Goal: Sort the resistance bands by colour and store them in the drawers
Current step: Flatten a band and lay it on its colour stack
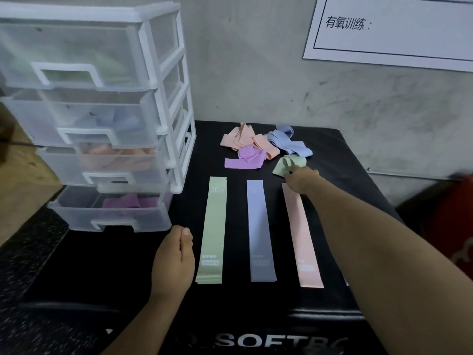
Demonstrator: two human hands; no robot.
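Resistance bands lie in two groups on the black tabletop (332, 252). Nearest, the left hand (174, 260) rests loosely curled on the surface, fingers drawn together and holding nothing, with the flat green band (212, 229) just to its right. Beyond that run the flat blue band (259, 230) and the flat pink band (302, 235), laid side by side and apart from one another. The right hand (302, 181) reaches past the far end of the pink strip, fingertips closing on the crumpled green band (288, 163); whether the pinch is firm I cannot tell. Just beyond that hand and to its left sits the unsorted heap (263, 147) of pink, purple and blue bands. Far left of both hands stands the drawer unit (102, 111), each drawer showing one colour; the top drawer (76, 55) appears to hold green.

To do this step well, take only the green piece, lift it clear so no neighbour drags along, then smooth it flat on the green strip before it goes to the top drawer.
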